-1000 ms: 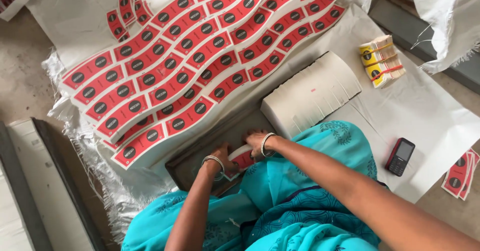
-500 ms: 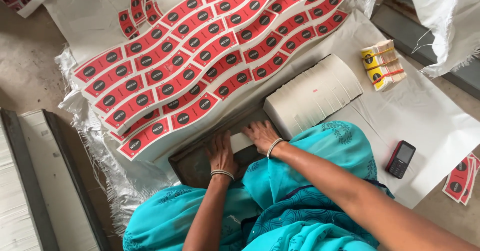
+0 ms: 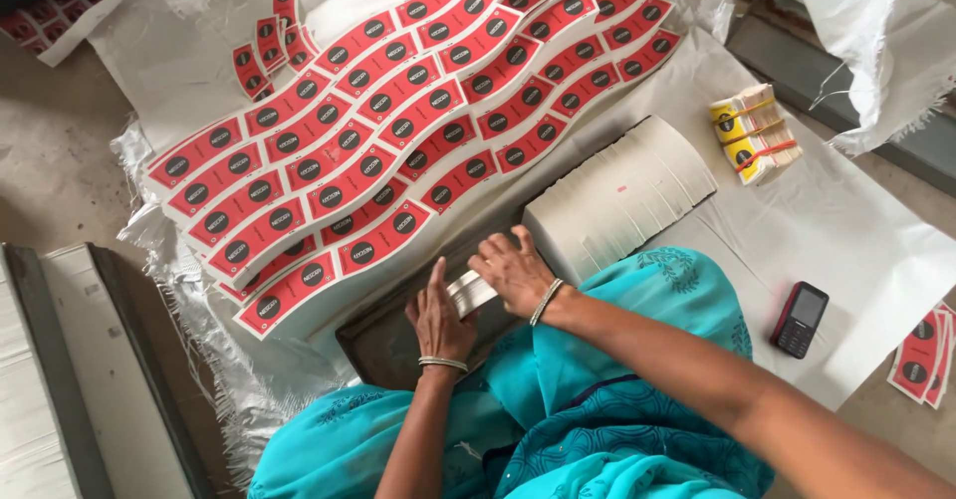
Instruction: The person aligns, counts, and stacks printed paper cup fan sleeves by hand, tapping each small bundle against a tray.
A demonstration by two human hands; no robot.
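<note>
White paper stack [image 3: 470, 291] sits squeezed between both hands, left hand [image 3: 438, 318] and right hand [image 3: 513, 272], over a dark board [image 3: 383, 335], near the red labels [image 3: 398, 121].

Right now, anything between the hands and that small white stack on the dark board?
Nothing visible. Both hands are already on the small white stack: the left hand presses its near side, the right hand covers its far end. It lies on the dark board, beside the fanned white sheets. No item sits between.
</note>
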